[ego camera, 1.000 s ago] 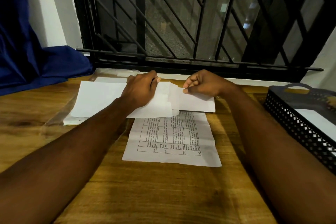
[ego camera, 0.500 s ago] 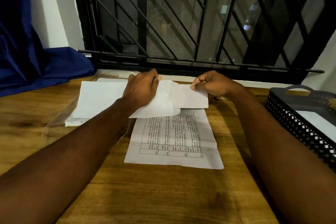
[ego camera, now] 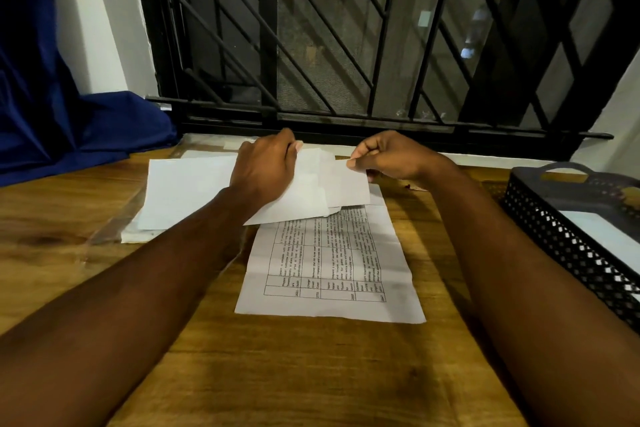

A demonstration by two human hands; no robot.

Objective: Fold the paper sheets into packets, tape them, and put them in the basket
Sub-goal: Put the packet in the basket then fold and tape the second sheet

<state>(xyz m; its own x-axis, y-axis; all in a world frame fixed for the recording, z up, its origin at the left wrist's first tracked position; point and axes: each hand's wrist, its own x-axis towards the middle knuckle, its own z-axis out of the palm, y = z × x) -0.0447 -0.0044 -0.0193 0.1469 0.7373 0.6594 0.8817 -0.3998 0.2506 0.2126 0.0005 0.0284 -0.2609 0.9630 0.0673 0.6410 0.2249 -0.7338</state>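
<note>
Pinching the right flap of the blank sheet [ego camera: 346, 184] between thumb and forefinger: right hand [ego camera: 391, 158]. Sheet runs left from that pinch, under the left hand [ego camera: 265, 168], whose fingers bend at its far edge; whether they grip it is unclear. Printed sheet [ego camera: 329, 263] lies just nearer than both hands; basket [ego camera: 554, 236] lies well right.

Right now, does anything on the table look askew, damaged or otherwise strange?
Nothing is spilled. Only the printed sheet lies slightly askew and shows fold creases, its far end under the white paper that the left hand holds.
</note>
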